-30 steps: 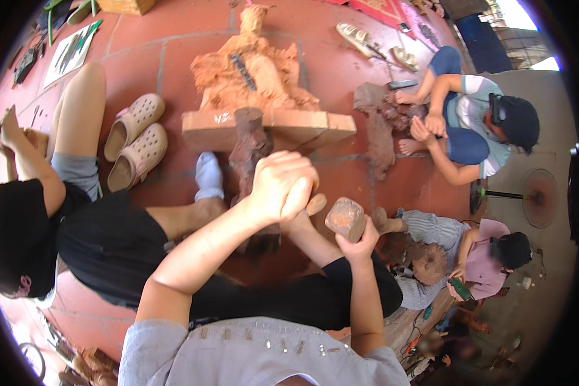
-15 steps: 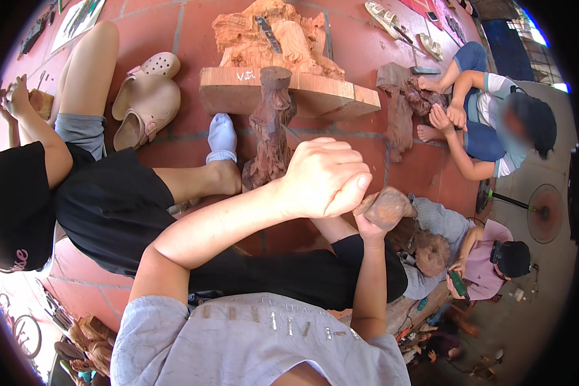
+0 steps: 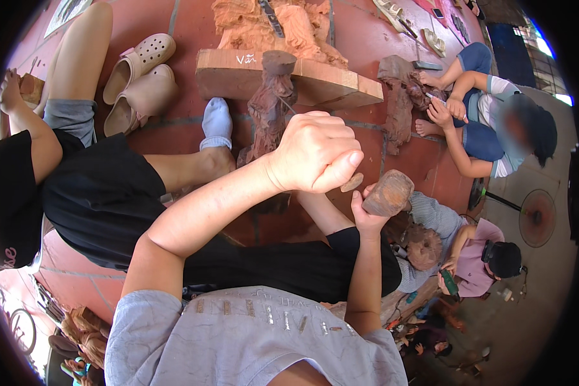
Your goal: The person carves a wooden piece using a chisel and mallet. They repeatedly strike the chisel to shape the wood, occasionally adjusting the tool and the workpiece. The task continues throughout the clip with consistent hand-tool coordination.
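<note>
The left hand [image 3: 315,151], just off centre at 1 o'clock, had its grip closed in a fist around a slim grey-shafted hand tool with a round brown wooden butt [image 3: 352,183]. The butt projected at 4 o'clock from the fist; the shaft ran toward 10 o'clock, to the dark brown, rough-carved upright wooden piece [image 3: 268,116] at 12 o'clock. Whether the tip touched the carving could not be determined.

The right hand [image 3: 368,215], at 3 o'clock, had its grip closed on a blocky, worn brown wooden mallet [image 3: 388,193]. The head stood just apart from the butt; the handle was concealed.

Handling assessment: the mallet was judged stiff and fairly heavy, best held by its handle, clear of the striking faces. The tool was judged light and rigid, best held around its wooden part, fingers below the butt. The carving appeared dense, with thin edges likely to chip; its thick column was judged the safer hold.
</note>
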The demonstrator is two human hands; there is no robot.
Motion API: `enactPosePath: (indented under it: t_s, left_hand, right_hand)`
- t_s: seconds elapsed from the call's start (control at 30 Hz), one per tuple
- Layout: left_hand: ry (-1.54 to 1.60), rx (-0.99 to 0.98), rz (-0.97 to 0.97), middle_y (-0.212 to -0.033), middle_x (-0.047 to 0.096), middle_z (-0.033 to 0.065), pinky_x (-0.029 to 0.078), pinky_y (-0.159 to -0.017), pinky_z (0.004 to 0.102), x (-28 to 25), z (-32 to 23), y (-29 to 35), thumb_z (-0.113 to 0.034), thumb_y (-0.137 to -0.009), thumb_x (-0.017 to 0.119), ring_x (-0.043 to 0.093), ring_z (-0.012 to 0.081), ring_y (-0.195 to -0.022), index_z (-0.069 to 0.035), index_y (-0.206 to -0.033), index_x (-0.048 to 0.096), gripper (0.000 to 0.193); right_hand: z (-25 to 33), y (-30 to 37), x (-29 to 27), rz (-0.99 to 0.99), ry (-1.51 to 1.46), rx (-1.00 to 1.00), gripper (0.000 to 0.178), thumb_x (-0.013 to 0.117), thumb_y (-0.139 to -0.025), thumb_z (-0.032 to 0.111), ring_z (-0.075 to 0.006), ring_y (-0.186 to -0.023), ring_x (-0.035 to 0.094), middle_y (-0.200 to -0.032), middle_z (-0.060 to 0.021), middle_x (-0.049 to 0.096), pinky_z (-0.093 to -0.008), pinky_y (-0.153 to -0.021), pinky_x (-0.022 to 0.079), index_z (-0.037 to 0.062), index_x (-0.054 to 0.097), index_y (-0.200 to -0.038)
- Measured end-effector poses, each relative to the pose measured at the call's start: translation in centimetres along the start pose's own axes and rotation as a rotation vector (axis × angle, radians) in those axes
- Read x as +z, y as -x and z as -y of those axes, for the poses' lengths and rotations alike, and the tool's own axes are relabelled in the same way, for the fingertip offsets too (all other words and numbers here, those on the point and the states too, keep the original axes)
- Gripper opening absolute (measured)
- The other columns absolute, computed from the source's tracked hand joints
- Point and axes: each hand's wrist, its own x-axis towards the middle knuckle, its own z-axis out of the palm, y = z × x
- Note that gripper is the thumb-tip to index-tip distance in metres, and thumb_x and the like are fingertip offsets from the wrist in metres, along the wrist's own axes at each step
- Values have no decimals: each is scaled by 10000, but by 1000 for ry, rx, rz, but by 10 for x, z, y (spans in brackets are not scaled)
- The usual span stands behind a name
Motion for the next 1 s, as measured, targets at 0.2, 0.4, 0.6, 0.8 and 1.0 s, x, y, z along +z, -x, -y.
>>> enactPosePath:
  t_s: [0.2, 0.4, 0.6, 0.8, 1.0]
  left_hand:
    - [68, -11, -63, -592, 482, 42, 402, -534, 370, -7, 6, 2, -246, -939, 519, 510, 257, -546, -115, -629, 550, 338]
    - [153, -34, -68, -602, 473, 43, 402, -543, 375, -15, 4, 0, -260, -943, 494, 508, 262, -562, -115, -627, 522, 349]
    - [136, -33, -24, -600, 463, 42, 401, -544, 374, -15, 5, 4, -260, -946, 492, 502, 261, -557, -119, -623, 517, 353]
    - [138, -137, -13, -633, 574, 53, 420, -547, 369, -18, -18, 1, -262, -1002, 404, 530, 258, -539, -91, -669, 599, 423]
    - [141, -271, 107, -661, 599, 81, 463, -575, 398, -10, -29, 4, -238, -1028, 388, 565, 301, -567, -54, -689, 599, 440]
  right_hand:
    - [3, 6, 1, -27, 61, -6, 339, 842, -676, 52, -181, -763, 640, -867, -52, 638, -295, -708, 506, 38, 618, -930]
    - [2, 3, -6, 19, 201, 40, 314, 792, -733, 48, -211, -779, 589, -865, -62, 599, -305, -707, 467, 40, 585, -968]
    - [24, -19, 5, 8, 263, -252, 371, 849, -683, 139, -174, -674, 591, -778, -61, 589, -284, -619, 482, 9, 595, -920]
    - [5, -3, 4, -51, 81, -96, 358, 846, -686, 134, -155, -672, 597, -766, -57, 589, -276, -622, 479, 20, 597, -916]
    - [-1, -6, 2, -18, -104, 3, 252, 787, -726, 40, -101, -701, 554, -791, -17, 584, -254, -636, 460, 17, 588, -880]
